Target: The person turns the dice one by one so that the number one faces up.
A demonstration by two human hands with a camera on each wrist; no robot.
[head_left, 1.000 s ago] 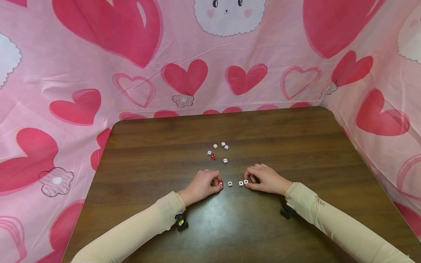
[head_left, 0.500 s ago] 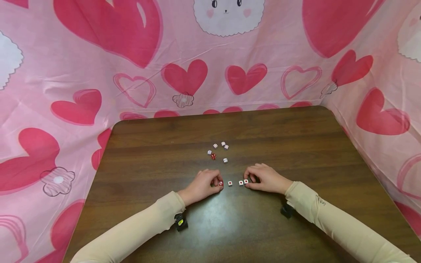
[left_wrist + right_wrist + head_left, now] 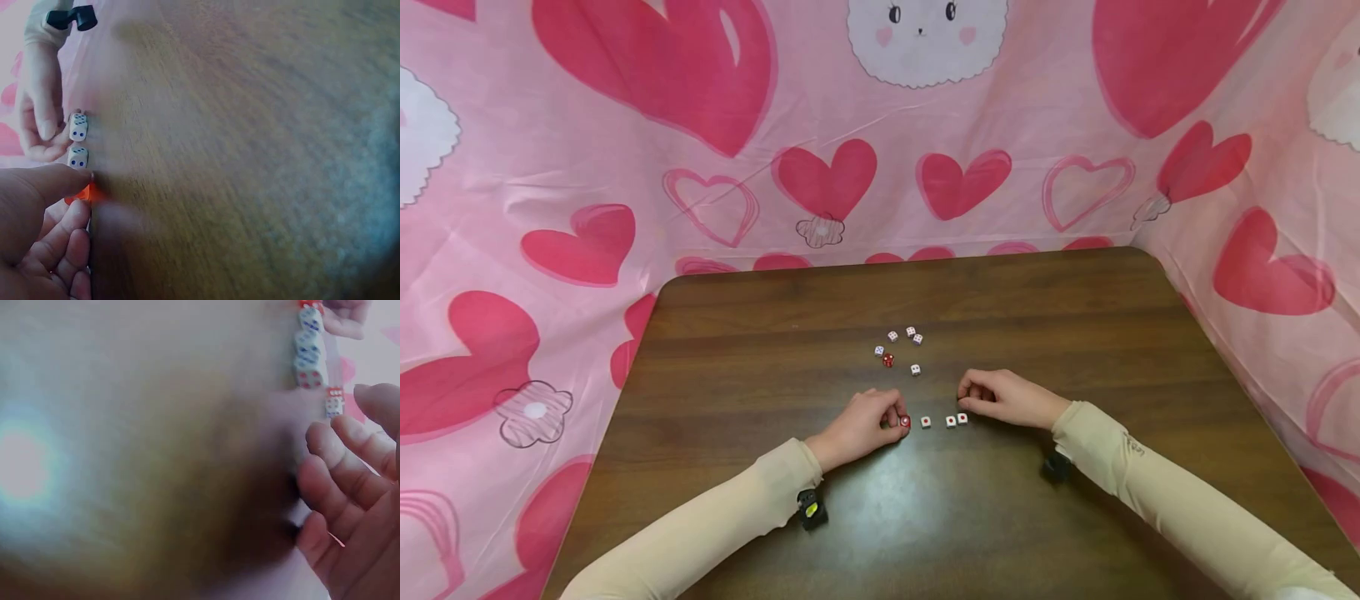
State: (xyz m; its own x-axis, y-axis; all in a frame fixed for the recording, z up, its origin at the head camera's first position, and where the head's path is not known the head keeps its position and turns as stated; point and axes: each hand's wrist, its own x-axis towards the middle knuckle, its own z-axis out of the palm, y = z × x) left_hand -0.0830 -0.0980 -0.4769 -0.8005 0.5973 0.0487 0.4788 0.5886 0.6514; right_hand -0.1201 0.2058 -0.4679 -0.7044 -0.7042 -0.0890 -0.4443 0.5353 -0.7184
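Between thumb and fingers, my left hand (image 3: pixel 861 423) pinches a translucent red die (image 3: pixel 906 422) on the table. In the left wrist view this die (image 3: pixel 81 194) looks bright orange-red. Just right of it sits a white die (image 3: pixel 926 422) with one red dot on top. Beyond a gap, two more white dice (image 3: pixel 951 422) stand close together in the same row, also with red single dots up. My right hand (image 3: pixel 1011 398) is just behind and right of the rightmost white die (image 3: pixel 962 418), apart from it, fingers loosely bent and holding nothing.
Farther back lies a loose group of several white dice (image 3: pixel 911 332) with one red die (image 3: pixel 888 360). A single white die (image 3: pixel 915 370) sits nearer the row. The brown wooden table (image 3: pixel 737 333) is enclosed by pink heart-print cloth (image 3: pixel 880 108).
My right hand has let go of the rightmost white die and moved slightly back from it. The left hand keeps its pinch on the red die.
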